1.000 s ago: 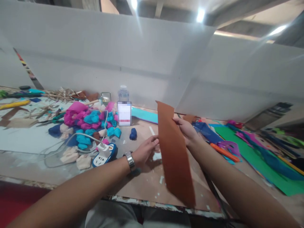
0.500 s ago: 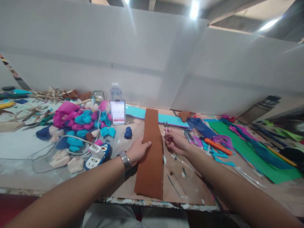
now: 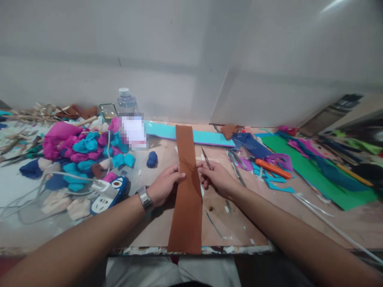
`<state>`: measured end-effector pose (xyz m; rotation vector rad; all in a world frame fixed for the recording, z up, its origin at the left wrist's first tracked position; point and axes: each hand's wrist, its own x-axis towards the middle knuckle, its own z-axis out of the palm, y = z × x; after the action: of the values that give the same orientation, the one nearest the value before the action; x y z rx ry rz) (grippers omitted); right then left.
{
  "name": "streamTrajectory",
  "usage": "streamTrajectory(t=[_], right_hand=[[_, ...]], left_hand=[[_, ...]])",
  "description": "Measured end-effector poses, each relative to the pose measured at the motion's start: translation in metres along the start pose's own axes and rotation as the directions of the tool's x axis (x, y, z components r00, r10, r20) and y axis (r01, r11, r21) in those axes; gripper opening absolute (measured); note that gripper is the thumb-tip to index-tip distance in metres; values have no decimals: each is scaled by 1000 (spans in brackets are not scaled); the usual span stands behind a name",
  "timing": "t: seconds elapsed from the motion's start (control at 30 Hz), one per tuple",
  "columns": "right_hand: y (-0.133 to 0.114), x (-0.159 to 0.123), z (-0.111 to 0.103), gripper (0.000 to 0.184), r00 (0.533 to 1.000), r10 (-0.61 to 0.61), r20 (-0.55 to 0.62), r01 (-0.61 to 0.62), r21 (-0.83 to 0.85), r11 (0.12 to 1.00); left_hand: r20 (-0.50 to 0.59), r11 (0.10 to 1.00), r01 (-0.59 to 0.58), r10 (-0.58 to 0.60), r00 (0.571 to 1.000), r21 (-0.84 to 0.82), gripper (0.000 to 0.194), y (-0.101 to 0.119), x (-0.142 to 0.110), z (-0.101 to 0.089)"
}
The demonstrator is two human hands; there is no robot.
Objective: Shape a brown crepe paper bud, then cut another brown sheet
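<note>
- Pink and turquoise crumpled foam pieces (image 3: 61, 133) are heaped on the left; a blue-and-white power strip (image 3: 100, 204) lies in front of them.
- A clear bottle (image 3: 127, 104) stands behind, and a dark blue bundle (image 3: 152, 159) sits between the heap and the hands.
- The left hand (image 3: 163, 185), a metal watch (image 3: 145, 198) on its wrist, has its grip closed on the left edge of the brown strip, thumb on top.
- The brown strip (image 3: 188, 199) runs lengthwise down the tabletop (image 3: 239, 235), its far end across a turquoise strip (image 3: 214, 138), its near end at the front edge. A second ago it was held up and tilted; now it appears laid out and steadied, with its right edge within easy reach.
- The right hand (image 3: 221, 179) has moved in to that edge, its grip closed around a pointed metal tool (image 3: 206, 157), probably scissors, tip upward.
- Farther right lie an orange utility knife (image 3: 273, 168) and a long green sheet (image 3: 329, 179).
</note>
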<state>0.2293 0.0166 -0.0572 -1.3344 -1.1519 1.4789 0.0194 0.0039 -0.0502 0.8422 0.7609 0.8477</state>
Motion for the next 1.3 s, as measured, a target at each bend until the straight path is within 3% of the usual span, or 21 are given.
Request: streamTrajectory(t=[0.17,0.43,0.63,0.87,0.97,1.17,1.3], right_hand=[[5,-4,3,29,999,-32,-24,31,-51,998],[8,-4,5,33,995,-91,-30,91,-11,996],[0,-12,9,42,996,-81,-38,82,39,996],[-4,-15,13,36,995,-36,93,24,122,992],[-2,-14,12,34,997,-64,49,61,65,996],[4,-11,6,20,976,-210,-51,192,-241,951],[6,-10,6,21,975,-222,-11,214,-224,951]], left_hand=[[68,998,-2,6,998,-59,27,5,-4,5],[161,990,53,-31,986,-134,47,0,-1,3],[52,999,-23,24,998,-25,39,-1,-2,3],[37,1000,-23,22,999,13,42,0,-2,3],[30,1000,-24,24,999,13,43,-1,-2,4],[81,1000,-13,13,997,2,44,-3,-1,4],[85,999,-43,40,996,32,41,-4,0,3]])
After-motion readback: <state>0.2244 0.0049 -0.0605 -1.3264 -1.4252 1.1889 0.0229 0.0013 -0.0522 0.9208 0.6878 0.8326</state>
